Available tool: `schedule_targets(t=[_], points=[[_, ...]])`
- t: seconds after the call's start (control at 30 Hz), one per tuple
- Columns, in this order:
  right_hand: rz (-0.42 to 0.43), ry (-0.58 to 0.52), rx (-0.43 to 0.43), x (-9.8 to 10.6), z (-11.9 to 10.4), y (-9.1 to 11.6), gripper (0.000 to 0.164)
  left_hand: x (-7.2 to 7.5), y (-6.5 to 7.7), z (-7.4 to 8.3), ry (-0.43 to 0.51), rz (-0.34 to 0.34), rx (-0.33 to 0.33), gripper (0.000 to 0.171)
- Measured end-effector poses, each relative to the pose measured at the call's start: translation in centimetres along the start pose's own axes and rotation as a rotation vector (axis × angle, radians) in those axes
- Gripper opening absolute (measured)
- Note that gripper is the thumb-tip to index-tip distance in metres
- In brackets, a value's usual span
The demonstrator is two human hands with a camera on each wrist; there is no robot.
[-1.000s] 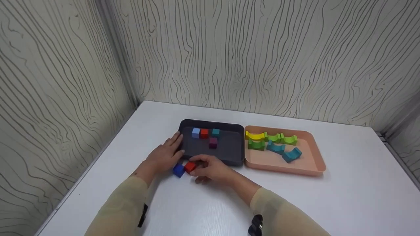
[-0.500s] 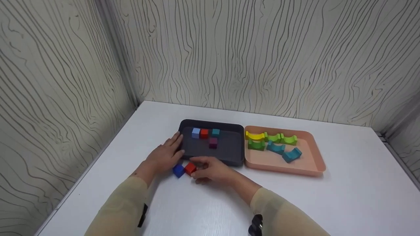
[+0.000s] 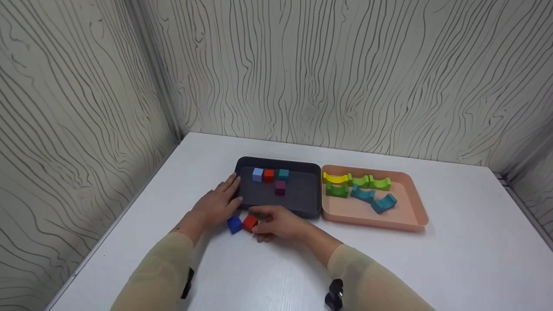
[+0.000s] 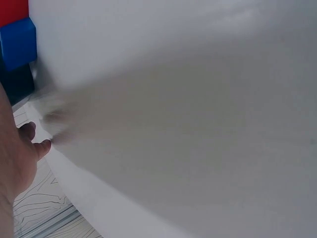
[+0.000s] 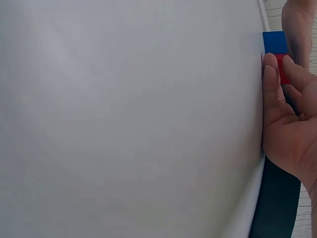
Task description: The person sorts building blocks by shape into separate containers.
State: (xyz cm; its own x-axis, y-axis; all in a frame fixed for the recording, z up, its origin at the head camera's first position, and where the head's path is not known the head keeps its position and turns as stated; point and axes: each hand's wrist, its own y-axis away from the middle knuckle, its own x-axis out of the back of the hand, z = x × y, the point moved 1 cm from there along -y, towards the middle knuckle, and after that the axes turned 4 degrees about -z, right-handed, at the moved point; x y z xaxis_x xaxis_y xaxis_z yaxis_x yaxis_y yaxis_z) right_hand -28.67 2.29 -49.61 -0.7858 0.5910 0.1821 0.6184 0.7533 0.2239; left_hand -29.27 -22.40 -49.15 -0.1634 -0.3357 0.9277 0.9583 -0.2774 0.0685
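Note:
In the head view my left hand (image 3: pixel 217 206) lies along the left side of a dark tray (image 3: pixel 302 212), fingers extended against its rim. My right hand (image 3: pixel 280 222) is at the tray's front edge, holding a red cube (image 3: pixel 249 223) between thumb and fingers. A blue cube (image 3: pixel 234 224) sits beside the red one on the table, just outside the tray. In the right wrist view the red cube (image 5: pixel 284 69) shows between the thumb and fingers. The left wrist view catches the blue cube (image 4: pixel 19 43) near the left hand (image 4: pixel 20 163).
Inside the dark tray are a light blue cube (image 3: pixel 258 175), another red cube (image 3: pixel 268 175), a teal cube (image 3: pixel 283 174) and a purple cube (image 3: pixel 280 188). To its right, a peach tray (image 3: pixel 408 211) holds several curved blocks (image 3: pixel 337 190). Patterned walls (image 3: pixel 285 77) bound the white table.
The red cube has turned slightly and shifted a little towards the front under my right fingers. My left hand stays at the tray's side.

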Motion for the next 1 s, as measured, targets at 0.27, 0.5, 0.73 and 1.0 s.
schedule_targets(t=[0.27,0.5,0.73,1.0], points=[[0.054,0.035,-0.019,-0.3,-0.4,-0.2,0.052,0.2,-0.3,0.2,0.007,0.011,-0.010,0.069],[0.075,0.054,-0.006,-0.4,-0.5,-0.3,0.050,0.2,-0.4,0.2,0.001,0.016,-0.014,0.069],[0.105,-0.013,-0.006,-0.6,-0.1,0.0,0.041,0.0,-0.3,0.3,0.001,0.010,-0.006,0.070],[0.101,-0.045,-0.009,-0.8,0.1,0.7,0.040,-0.3,-0.1,-0.2,-0.003,0.011,0.000,0.070]])
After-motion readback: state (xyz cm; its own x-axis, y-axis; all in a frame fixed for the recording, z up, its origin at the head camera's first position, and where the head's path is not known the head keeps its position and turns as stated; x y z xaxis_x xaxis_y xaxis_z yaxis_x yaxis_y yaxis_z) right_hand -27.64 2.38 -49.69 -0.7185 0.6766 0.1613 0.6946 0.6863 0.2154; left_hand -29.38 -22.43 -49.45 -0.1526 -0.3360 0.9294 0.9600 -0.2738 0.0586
